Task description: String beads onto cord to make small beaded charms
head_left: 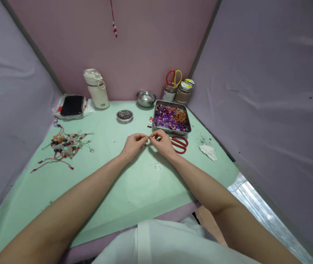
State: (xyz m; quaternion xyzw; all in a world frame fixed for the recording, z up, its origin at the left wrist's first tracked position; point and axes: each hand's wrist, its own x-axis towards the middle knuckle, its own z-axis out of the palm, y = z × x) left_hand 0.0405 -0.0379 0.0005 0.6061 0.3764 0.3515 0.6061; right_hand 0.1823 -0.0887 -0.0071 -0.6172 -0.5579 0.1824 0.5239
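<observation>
My left hand (136, 145) and my right hand (160, 142) meet above the middle of the table, both closed in a pinch with fingertips nearly touching. Between them is a small beaded string (144, 145); a few reddish and clear beads show just under the left fingers, while its thread is too fine to follow. Partly behind my right hand lies a pair of scissors with red handles (180, 144). Just beyond the hands sits a metal tray (171, 132) of purple, clear and orange beads (167, 116).
Finished-looking beaded strings (67, 144) lie heaped at left. Along the back stand a cream bottle (97, 90), a steel bowl (146, 99), a round case (125, 116) and jars (183, 95) with scissors. A black phone-like slab (72, 105) rests back left, crumpled tissue (208, 151) at right.
</observation>
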